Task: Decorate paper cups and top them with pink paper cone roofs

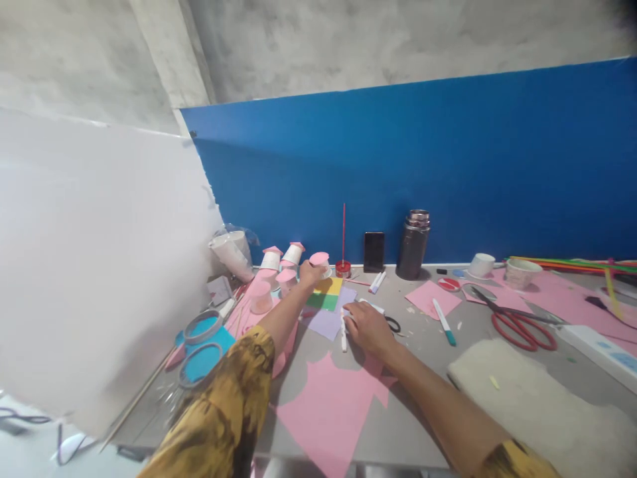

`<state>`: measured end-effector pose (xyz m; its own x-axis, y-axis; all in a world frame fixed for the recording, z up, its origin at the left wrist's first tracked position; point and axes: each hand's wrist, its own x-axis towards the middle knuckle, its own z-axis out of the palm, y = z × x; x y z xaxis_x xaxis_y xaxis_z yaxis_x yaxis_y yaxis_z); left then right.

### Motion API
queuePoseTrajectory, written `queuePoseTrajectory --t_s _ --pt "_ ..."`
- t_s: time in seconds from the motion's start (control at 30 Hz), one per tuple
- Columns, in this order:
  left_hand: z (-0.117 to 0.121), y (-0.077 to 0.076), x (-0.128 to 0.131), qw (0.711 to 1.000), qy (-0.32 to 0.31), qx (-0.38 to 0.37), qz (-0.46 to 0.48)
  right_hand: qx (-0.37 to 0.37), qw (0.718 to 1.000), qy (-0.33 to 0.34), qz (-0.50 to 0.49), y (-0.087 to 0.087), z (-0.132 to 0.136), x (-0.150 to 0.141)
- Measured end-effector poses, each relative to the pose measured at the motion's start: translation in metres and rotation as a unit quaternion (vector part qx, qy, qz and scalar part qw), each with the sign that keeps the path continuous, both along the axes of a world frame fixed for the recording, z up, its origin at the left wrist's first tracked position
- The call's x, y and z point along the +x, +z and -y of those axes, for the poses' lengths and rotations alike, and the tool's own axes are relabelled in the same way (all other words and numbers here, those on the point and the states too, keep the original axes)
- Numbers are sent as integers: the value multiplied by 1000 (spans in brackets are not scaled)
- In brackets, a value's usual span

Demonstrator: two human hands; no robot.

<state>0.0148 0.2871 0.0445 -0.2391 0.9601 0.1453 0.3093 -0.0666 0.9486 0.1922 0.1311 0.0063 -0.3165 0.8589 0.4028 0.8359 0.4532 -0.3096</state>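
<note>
My left hand (310,273) reaches out to a small paper cup with a round pink top (319,257), its fingers closed around the cup's side. Nearer to me, my right hand (367,325) is low over the table with bent fingers against a white marker (343,335). Between the hands lie a yellow and green sheet (326,295) and a lilac sheet (322,325). Several more paper cups with pink tops, such as one white cup (293,253), stand left of my left hand. A large cut pink sheet (328,411) lies in front of me.
At the back stand a dark flask (413,245), a phone (374,252) and a red stick in a round base (343,268). Red-handled scissors (522,328), a teal-capped marker (444,323) and a power strip (602,352) lie right. Tape rolls (200,364) lie left.
</note>
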Motion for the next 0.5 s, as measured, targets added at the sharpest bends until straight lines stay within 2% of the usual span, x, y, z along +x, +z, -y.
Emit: queuePoseTrajectory --t_s 0.13,0.27,0.4,0.5 --pt "-16 -10 5 997 34 -55 -40 9 1000 11 -4 -2 0 -1" --pt "-20 -15 1 994 39 -77 -63 14 1000 22 -8 -3 0 -2" --pt "-14 -14 -3 994 41 -82 -64 19 999 30 -7 -3 0 -1" --pt "-5 -7 -2 995 51 -69 -57 20 999 33 -5 -2 0 0"
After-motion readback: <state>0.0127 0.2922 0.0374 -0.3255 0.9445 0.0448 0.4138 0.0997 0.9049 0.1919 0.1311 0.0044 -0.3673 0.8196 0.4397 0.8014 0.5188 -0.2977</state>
